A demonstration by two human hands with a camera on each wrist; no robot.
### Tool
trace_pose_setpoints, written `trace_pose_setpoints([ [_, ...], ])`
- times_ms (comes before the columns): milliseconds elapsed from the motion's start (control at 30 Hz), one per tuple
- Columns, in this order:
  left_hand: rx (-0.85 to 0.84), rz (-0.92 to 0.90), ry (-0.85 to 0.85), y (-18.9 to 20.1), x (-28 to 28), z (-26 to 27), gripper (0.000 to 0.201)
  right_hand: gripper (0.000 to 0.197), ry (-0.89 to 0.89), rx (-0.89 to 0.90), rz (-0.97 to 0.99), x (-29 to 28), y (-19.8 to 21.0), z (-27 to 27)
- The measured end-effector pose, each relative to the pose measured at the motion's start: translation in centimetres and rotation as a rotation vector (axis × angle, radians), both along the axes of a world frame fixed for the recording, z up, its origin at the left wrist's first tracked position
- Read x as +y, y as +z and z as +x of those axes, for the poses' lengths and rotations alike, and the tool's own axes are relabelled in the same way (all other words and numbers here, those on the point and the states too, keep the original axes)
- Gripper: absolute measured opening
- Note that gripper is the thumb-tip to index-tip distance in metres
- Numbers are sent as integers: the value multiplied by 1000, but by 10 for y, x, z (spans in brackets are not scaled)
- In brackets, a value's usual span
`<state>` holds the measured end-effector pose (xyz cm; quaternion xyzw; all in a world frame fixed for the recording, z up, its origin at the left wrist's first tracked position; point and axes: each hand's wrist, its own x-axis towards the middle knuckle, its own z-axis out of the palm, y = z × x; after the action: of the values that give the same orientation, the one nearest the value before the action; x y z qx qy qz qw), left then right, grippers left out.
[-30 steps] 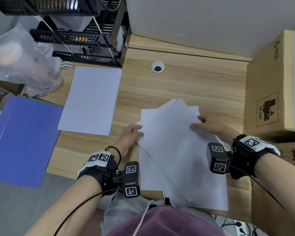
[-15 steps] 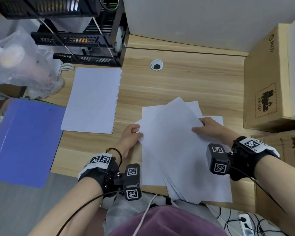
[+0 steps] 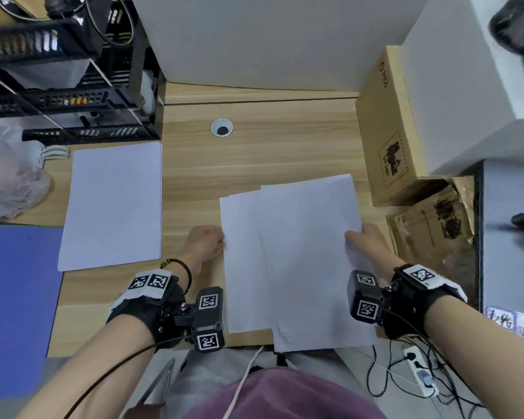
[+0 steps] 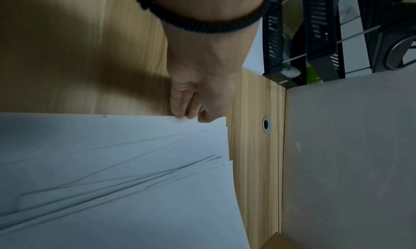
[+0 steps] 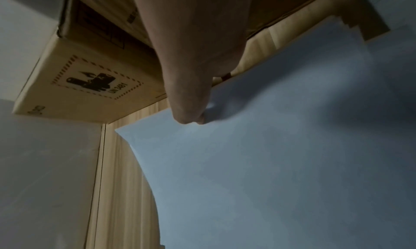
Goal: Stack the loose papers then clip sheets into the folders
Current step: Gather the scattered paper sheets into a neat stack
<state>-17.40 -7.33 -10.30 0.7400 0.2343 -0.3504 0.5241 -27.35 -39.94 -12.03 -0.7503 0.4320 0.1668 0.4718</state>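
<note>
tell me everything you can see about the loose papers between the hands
The loose papers are plain white blank sheets, thin and flexible, lying flat on the wooden desk in a rough, uneven pile. Edges are staggered; the near ends overhang the desk's front edge. The left hand touches the pile's left edge with curled fingers, and the right hand holds the right edge, thumb on top.

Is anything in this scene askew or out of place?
Yes. The loose papers between the left hand and the right hand are not squared: their edges are staggered, and the near end hangs over the desk edge. The separate sheet lies flat.
</note>
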Motion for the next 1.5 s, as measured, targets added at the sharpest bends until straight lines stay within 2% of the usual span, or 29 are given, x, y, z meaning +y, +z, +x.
trace_pose_setpoints([
  [100, -19, -21, -24, 3, -12, -5, 16, 25, -8, -49, 66, 13, 8, -10],
  [233, -6, -73, -59, 0, -15, -13, 29, 27, -51, -68, 78, 22, 5, -21],
  [333, -18, -9, -37, -6, -2, -16, 34, 31, -146, -46, 45, 24, -1, -31],
  [400, -3, 33, -11, -7, 9, -14, 26, 33, -212, -30, 39, 23, -2, -39],
  [500, 70, 5, -23, -2, 17, -15, 11, 24, -168, -14, 81, 31, 6, -47],
  [667, 139, -12, -73, -4, 10, -23, 14, 19, -159, -41, 242, 53, 8, -50],
  [767, 125, -42, -117, -6, 8, -28, 12, 6, -205, -43, 251, 64, 3, -51],
  [833, 119, -90, -166, -8, 8, -31, 9, 10, -232, -45, 267, 69, -4, -52],
  [1000, 95, -142, -246, -14, 5, -42, 31, 43, -237, -23, 382, 88, -13, -63],
  [1100, 66, -166, -266, -18, 5, -48, 34, 58, -250, -55, 371, 99, -9, -66],
  [1133, 51, -173, -252, -18, 6, -49, 35, 59, -254, -59, 371, 101, -10, -68],
  [1267, 13, -216, -261, -13, 14, -50, 43, 33, -284, -83, 393, 107, -15, -79],
  [1400, -76, -253, -281, 2, 18, -43, 48, 36, -304, -162, 458, 113, -15, -80],
  [1500, -126, -353, -288, 30, 19, -31, 51, 34, -314, -222, 489, 118, -3, -69],
])
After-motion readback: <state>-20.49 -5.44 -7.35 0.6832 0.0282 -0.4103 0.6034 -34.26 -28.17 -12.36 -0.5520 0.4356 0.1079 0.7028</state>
